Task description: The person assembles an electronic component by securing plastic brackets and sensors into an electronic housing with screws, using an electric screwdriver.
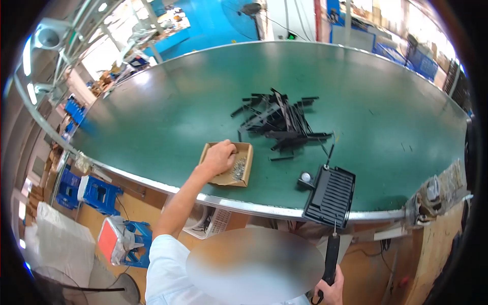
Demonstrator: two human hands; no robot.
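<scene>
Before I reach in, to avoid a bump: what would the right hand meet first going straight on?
Led by its electric screwdriver, the right hand would likely meet the black finned housing first; whether the bit touches it is unclear.

This looks like a factory workshop: a long green metal-edged table, a pile of black metal parts, blue plastic stools and an industrial fan.

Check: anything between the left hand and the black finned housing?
Yes: the cardboard box's right wall, beside the left hand, then a small round-topped part at the finned housing's left edge. Between those two, green tabletop shows.
</scene>
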